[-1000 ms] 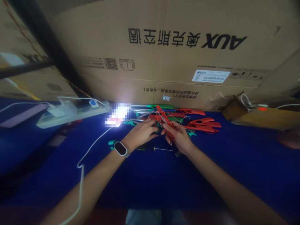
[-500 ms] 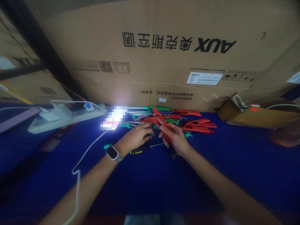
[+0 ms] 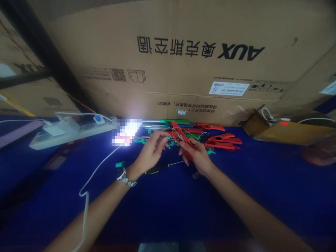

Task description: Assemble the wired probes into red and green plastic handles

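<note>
My right hand is closed round a long red plastic handle shell, held at a slant with its upper end pointing away from me. A thin pale wire shows along the shell. Just left of it, my left hand has thumb and fingertips pinched together; whatever sits between them is too small to name. Behind both hands lies a pile of red handles and green handles with thin metal tubes. Below my left hand rests a black and yellow screwdriver, its shaft pointing towards my right hand.
A brightly lit, blurred-out phone-like screen stands left of the pile, a white cable running from it. Further left is a white power strip with plugs. A big cardboard box walls off the back; a yellowish box lies right.
My left hand has turned and come up beside the red handle shell, its fingertips now pinched. The watch on that wrist has rotated out of face-on view. My right hand has barely moved.
</note>
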A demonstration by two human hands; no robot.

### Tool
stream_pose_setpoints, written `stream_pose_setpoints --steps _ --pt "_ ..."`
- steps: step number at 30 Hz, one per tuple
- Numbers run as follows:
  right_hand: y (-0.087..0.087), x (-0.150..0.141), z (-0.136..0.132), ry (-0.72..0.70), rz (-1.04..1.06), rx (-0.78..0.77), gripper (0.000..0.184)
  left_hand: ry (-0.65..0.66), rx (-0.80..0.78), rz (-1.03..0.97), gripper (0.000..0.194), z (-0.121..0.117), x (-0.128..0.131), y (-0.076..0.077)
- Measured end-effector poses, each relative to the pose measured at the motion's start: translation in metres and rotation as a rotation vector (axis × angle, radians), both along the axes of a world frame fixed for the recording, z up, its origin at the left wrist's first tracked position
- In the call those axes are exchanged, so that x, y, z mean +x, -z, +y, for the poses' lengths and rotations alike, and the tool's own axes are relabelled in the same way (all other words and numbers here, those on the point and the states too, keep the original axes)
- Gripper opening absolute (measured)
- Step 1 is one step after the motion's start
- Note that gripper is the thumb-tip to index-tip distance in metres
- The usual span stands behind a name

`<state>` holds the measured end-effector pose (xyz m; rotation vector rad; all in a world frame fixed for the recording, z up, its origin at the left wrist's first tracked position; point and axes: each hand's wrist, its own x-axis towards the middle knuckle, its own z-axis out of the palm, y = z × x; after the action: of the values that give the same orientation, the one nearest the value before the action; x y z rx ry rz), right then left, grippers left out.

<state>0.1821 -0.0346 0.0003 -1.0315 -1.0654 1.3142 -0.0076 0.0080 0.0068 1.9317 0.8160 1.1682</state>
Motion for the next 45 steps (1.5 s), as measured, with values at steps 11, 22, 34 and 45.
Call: stream_pose_setpoints --steps 11,22,34,45 --pt "0.0 -0.003 -0.001 -0.011 -0.001 0.0 0.039 -0.12 -0.28 -0.314 0.017 -0.004 0.01 -0.007" --pt "0.002 -0.008 -0.003 -0.038 0.011 0.011 0.038 -0.127 -0.349 -0.371 0.014 -0.004 0.012 -0.011" --pt "0.004 -0.01 -0.004 -0.087 0.0 0.054 0.036 -0.188 -0.112 -0.291 0.009 -0.001 0.009 -0.009" --pt "0.004 -0.01 -0.003 -0.092 -0.002 0.032 0.038 -0.308 -0.04 -0.322 0.009 -0.001 0.017 0.004"
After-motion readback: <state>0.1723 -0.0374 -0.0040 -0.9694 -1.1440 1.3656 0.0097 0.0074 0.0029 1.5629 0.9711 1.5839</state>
